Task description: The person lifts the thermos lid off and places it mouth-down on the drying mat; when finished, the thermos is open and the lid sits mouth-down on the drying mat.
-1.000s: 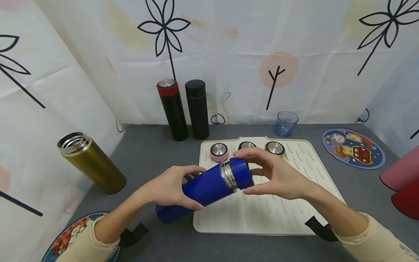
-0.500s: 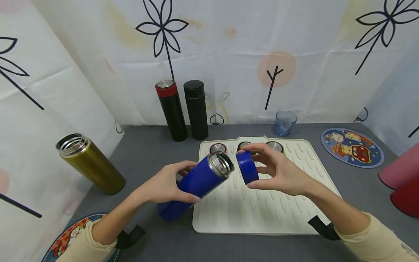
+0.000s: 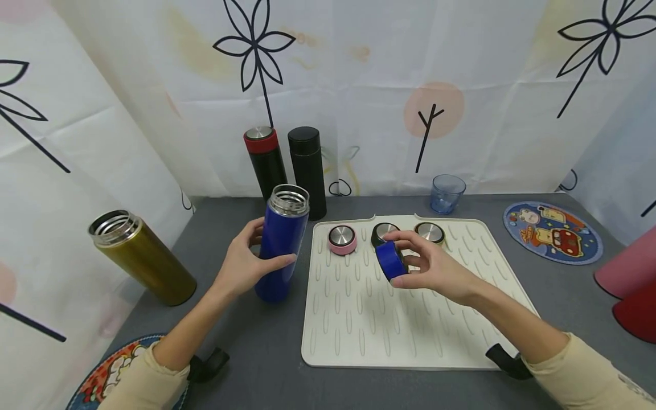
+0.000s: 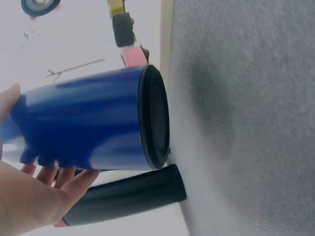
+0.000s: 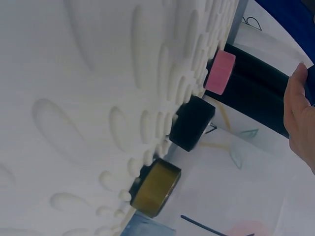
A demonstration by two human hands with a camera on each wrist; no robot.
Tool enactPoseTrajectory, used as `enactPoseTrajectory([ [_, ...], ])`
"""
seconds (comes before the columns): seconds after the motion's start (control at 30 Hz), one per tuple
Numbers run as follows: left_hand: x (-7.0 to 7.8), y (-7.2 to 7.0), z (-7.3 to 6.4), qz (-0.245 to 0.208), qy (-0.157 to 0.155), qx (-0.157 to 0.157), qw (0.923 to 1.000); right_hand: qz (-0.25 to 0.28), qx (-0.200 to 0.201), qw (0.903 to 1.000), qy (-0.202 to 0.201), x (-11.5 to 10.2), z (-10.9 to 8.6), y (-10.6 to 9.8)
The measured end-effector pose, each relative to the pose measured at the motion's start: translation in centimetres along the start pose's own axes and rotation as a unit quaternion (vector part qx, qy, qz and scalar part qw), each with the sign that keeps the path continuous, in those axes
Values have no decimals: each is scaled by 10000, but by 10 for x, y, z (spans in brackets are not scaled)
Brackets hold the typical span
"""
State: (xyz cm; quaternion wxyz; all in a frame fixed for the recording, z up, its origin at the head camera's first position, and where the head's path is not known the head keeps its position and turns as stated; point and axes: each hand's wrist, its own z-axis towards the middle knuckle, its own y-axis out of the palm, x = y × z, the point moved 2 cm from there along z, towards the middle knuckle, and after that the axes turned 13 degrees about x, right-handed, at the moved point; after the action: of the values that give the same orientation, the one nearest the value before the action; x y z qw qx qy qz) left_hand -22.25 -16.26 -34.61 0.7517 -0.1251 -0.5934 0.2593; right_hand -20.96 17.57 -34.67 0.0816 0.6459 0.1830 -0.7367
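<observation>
My left hand [image 3: 250,259] grips the side of a blue thermos bottle [image 3: 283,239]. The bottle is nearly upright, its steel mouth uncovered. In the left wrist view, its dark base [image 4: 158,118] hangs above the grey table. My right hand [image 3: 441,272] pinches the blue lid [image 3: 390,261] by its edges, tilted, over the cream ridged mat [image 3: 369,341]. Along the mat's far side sit a pink lid [image 3: 342,240], a black lid [image 3: 381,232] and a gold lid [image 3: 430,232], all with steel tops. The right wrist view shows these three lids and part of my right hand [image 5: 299,118].
An uncovered gold thermos [image 3: 148,259] stands at the left. Behind the blue bottle are a black thermos with a red band [image 3: 263,154] and an all-black thermos [image 3: 307,171]. A blue glass [image 3: 447,195] and a round patterned mat [image 3: 553,232] lie toward the back right.
The blue lid came off the blue bottle. My left hand then tilted the bottle more upright and moved it left and away from me, while the lid stayed over the mat in my right hand.
</observation>
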Motion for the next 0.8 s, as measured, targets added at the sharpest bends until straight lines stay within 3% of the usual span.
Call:
enactPoseTrajectory([
  [0.13,-10,-4,6,-181,-229,400,9988,-31,25,9996,263,9,3,0],
  [0.3,-20,-9,11,-390,-413,1137,9919,-31,3,9992,397,18,6,0],
  [0.5,-30,-13,19,-763,-526,1965,9761,-97,-79,9993,348,25,9,3],
  [0.8,-46,-17,34,-956,-507,2993,9480,-267,-25,9984,507,33,16,10],
])
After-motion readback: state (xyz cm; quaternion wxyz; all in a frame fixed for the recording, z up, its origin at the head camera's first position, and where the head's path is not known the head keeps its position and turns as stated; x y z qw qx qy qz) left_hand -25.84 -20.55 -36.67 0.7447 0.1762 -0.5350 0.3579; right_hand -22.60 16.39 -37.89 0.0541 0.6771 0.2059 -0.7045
